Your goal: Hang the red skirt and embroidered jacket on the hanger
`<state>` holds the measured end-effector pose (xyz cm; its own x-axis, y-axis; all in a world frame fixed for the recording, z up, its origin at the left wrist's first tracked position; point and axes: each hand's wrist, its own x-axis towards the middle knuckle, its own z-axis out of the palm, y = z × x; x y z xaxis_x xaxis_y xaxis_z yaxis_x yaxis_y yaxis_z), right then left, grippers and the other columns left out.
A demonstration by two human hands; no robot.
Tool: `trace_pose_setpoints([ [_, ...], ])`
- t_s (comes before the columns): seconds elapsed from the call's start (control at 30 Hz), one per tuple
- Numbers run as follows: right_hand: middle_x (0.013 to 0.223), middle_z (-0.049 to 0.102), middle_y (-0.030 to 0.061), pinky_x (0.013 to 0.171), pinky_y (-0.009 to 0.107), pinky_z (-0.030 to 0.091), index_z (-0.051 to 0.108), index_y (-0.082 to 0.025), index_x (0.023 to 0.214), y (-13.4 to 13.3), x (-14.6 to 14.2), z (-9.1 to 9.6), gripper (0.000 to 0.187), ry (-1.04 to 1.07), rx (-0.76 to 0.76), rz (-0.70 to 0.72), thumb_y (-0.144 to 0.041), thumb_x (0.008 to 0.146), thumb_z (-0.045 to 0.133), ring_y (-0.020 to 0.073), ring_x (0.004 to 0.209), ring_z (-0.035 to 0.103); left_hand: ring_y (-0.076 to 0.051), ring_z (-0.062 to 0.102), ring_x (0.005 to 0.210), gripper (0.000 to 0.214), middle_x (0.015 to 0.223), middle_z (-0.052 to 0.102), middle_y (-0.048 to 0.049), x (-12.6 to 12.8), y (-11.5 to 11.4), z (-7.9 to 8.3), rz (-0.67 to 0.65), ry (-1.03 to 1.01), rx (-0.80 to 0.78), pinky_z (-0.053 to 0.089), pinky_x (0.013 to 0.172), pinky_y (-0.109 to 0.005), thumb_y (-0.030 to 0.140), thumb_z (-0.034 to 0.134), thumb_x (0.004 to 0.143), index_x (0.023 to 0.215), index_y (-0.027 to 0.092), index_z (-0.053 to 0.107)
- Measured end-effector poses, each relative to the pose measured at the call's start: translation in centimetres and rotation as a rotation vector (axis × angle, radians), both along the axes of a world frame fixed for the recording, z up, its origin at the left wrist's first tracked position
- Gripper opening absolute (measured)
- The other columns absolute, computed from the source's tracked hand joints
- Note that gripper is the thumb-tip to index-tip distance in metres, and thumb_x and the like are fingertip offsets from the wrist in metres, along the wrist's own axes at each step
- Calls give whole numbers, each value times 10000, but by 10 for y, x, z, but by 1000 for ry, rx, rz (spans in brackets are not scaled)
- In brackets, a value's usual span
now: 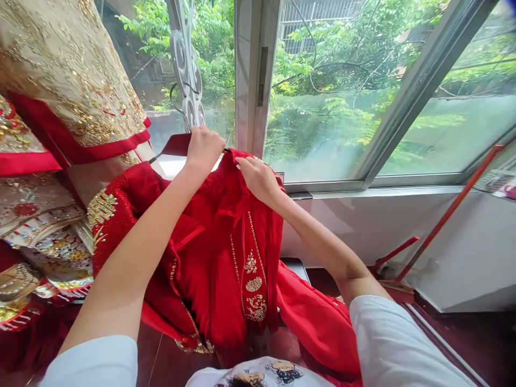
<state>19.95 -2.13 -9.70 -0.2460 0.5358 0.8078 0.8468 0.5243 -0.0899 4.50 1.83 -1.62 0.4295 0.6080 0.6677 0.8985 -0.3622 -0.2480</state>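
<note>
A red embroidered jacket (215,252) with gold beadwork hangs in front of me, its front open. My left hand (205,148) is closed around the top of a dark clothes hanger (175,145), just below its metal hook. One shoulder of the hanger shows above the jacket's left side, while the other end goes in under the collar. At the right shoulder, my right hand (258,177) pinches the jacket's red fabric near the collar. The fingertips of that hand are partly hidden by the cloth.
Beige and gold embroidered garments (80,80) with red trim hang at the left. A sliding window (322,107) and its sill lie behind the jacket. More red fabric (318,317) drapes low on the right. A red-handled broom (451,209) leans by the white wall.
</note>
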Motion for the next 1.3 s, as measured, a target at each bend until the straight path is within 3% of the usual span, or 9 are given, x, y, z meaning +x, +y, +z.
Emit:
trace_pose_setpoints([
  [0.17,1202,607,126,880,394,474,484,-186,1342,-17,47,-18,529,92,87,-39,-471,897,491,269,1055,570,-364,533,1085,336,868,624,-142,-3,-10,6,-3,17,-76,336,926,-465,378,494,900,883,127,717],
  [0.23,1281,570,149,779,410,501,419,-185,1411,-18,63,-32,637,55,13,-138,-470,855,540,305,1032,582,-345,551,1055,321,861,627,-132,-3,-12,8,13,86,-67,356,910,-437,398,527,892,865,144,720],
  [0.37,1095,681,104,620,326,466,519,-232,1335,-15,79,-48,443,115,-60,-204,-320,923,383,234,790,640,-324,568,1006,360,816,623,-121,-3,-9,9,53,145,-33,378,879,-419,436,503,909,860,155,723],
  [0.67,851,704,54,719,396,444,665,-285,1016,-39,103,30,334,367,132,-199,-222,851,381,268,777,620,-353,559,1023,413,824,607,-126,1,-7,9,31,66,-60,380,861,-435,485,511,903,873,128,715],
  [0.77,822,693,71,662,376,421,673,-245,1025,-55,90,24,379,285,140,-259,-156,813,371,253,723,607,-353,560,1013,445,821,607,-128,2,0,7,1,23,-53,382,858,-450,520,483,908,897,144,721],
  [0.87,784,694,74,597,329,376,690,-224,1015,-65,72,-8,366,52,-2,-284,-147,805,400,224,658,601,-363,542,1050,489,812,605,-122,2,9,2,-22,-8,-26,366,892,-476,562,451,908,928,153,718],
  [1.0,693,675,48,541,299,350,706,-241,1037,-57,65,-30,307,-99,-270,-98,-411,812,585,200,580,576,-365,522,1076,454,809,608,-117,-1,11,-3,-13,-15,5,353,919,-478,532,479,903,905,143,712],
  [1.17,812,671,44,612,286,442,695,-214,1009,-11,81,-9,416,494,-70,90,-554,856,511,150,632,575,-342,550,1009,328,777,606,-117,-2,0,1,-9,40,-9,363,872,-435,415,577,884,810,125,710],
  [1.3,950,673,54,783,316,480,657,-177,1041,34,76,-25,575,575,-172,320,-680,803,512,174,816,597,-307,566,934,335,757,604,-109,-7,-5,5,-33,104,20,364,796,-393,415,573,890,754,142,711],
])
